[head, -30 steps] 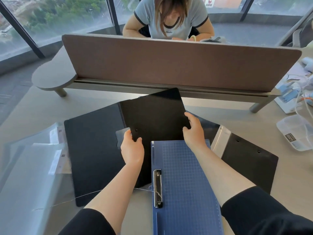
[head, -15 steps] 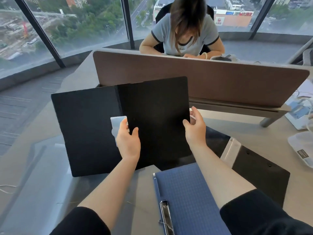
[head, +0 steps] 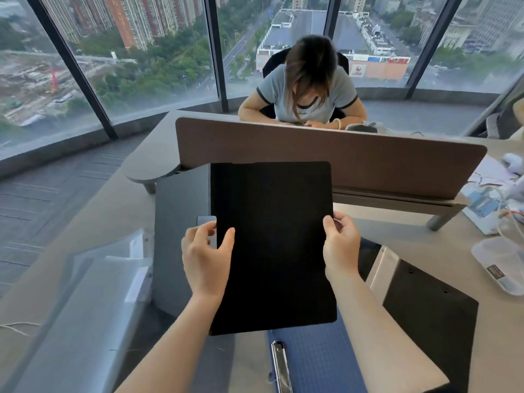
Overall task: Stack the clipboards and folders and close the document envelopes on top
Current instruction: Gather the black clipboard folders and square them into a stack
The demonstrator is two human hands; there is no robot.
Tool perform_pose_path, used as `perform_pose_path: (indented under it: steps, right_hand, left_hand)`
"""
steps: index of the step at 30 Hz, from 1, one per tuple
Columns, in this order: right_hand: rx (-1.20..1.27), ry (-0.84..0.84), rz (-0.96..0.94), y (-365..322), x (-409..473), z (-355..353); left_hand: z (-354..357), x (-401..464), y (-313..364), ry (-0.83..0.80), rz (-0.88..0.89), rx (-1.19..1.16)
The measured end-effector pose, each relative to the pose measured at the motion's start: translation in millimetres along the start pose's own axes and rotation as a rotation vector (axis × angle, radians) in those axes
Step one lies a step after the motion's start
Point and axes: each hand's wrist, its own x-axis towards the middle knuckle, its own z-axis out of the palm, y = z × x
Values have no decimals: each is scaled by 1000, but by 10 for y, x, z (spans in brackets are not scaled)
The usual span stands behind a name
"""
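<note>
Left hand (head: 205, 258) pinched the black folder's (head: 272, 245) spine edge at 9 o'clock, thumb on the cover; right hand (head: 341, 246) gripped its 3 o'clock edge. Folder was lifted off the desk (head: 397, 225), nearly shut, back flap showing to the left. Blue clipboard (head: 317, 361) lay at 6 o'clock, black clipboard (head: 431, 307) at 4, clear envelopes (head: 85, 307) at 8. Step looked like closing the folder for stacking. Next: likely press covers together, lower it squarely onto a clipboard.

No lettering is legible: a label on the clear plastic container (head: 500, 265) at the desk's right edge, a chest print on a seated person's grey T-shirt (head: 307, 93) and distant red storefront signs (head: 377, 68) blur.
</note>
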Motion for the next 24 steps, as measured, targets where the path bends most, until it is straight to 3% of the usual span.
perform_pose_path:
  steps: [4, 10, 18, 24]
  right_hand:
    - [87, -14, -3, -140, -147, -52]
    - [183, -14, -4, -322, -273, -94]
    - [224, -14, 0, -507, -269, -265]
    - [142, 37, 5, -413, -285, -468]
  left_hand:
    - [-230, 49, 72, 31, 2, 9]
    - [-425, 152, 226, -367, -212, -369]
    - [-510, 100, 391, -587, -304, -717]
    - [-351, -149, 460, -663, -383, -770]
